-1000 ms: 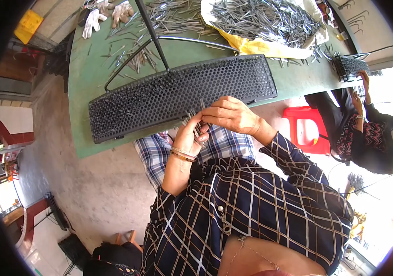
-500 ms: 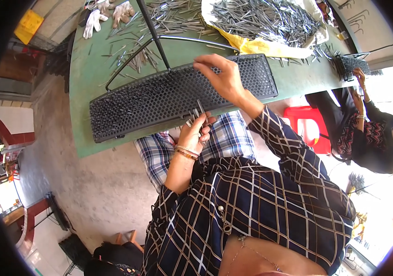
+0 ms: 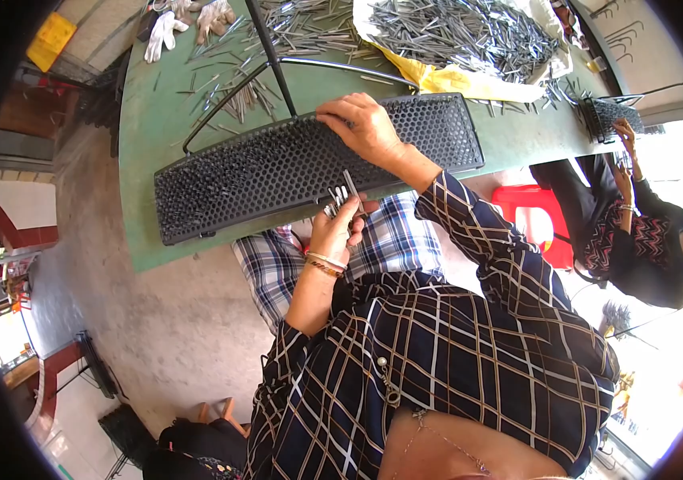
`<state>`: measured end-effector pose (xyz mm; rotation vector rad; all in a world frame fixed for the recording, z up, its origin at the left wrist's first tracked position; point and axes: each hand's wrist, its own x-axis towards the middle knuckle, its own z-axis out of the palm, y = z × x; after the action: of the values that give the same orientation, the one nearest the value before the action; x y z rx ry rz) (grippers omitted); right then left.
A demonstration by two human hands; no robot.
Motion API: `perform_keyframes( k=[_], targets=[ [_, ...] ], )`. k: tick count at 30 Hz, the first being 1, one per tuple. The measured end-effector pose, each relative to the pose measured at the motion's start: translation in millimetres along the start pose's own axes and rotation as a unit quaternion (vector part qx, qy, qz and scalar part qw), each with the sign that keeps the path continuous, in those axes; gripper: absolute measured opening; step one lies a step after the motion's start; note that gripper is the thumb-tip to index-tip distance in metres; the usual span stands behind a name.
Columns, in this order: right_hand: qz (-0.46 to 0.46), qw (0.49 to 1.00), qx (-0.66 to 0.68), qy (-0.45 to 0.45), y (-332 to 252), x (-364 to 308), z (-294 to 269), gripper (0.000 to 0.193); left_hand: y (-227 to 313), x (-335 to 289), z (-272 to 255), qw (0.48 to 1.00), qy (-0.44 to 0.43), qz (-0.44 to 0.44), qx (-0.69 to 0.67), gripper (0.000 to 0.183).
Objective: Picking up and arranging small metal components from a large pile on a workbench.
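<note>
A long black perforated panel (image 3: pixel 277 176) with rows of round holes lies tilted along the table's near edge. Many thin dark pieces stand in the holes at its left end. Below its near edge, my left hand (image 3: pixel 337 230) is closed round a small bunch of slim grey metal rods (image 3: pixel 341 194), their ends sticking up past the fingers. Over the panel's upper middle reaches my right hand (image 3: pixel 367 134), fingers curled and thumb close to the forefinger. Whatever is between those fingertips is too small to make out.
A black metal frame (image 3: pixel 281 88) rises behind the panel on the green table (image 3: pixel 145 160). A heap of rods (image 3: pixel 461 40) fills a white and yellow sack (image 3: pixel 461 82). White gloves (image 3: pixel 164 36) lie far left. Another person (image 3: pixel 653 240) works at right beside a red stool (image 3: pixel 535 210).
My right hand has moved left over the panel and lower, its fingers now closer to the holes. My left hand stays nearly in place with its rods.
</note>
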<state>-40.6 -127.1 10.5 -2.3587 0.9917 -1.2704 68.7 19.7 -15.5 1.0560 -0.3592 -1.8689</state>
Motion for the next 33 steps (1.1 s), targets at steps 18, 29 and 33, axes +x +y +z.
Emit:
perform_keyframes(
  k=[18, 29, 33],
  targets=[
    [-0.042, 0.995, -0.060, -0.061, 2.1, -2.6, -3.5, 0.017, 2.2, -6.5, 3.6, 0.999, 0.009, -0.027, -0.022, 0.021],
    [-0.109, 0.963, 0.054, -0.240, -56.4, -55.4, -71.5, 0.034, 5.7, 1.2, -6.3, 0.996, -0.011, -0.020, -0.086, 0.010],
    [-0.179, 0.965, 0.006, -0.193, -49.7, -69.1, -69.2, 0.034, -3.7, 4.9, -15.1, 0.992, -0.056, -0.031, -0.107, 0.007]
  ],
)
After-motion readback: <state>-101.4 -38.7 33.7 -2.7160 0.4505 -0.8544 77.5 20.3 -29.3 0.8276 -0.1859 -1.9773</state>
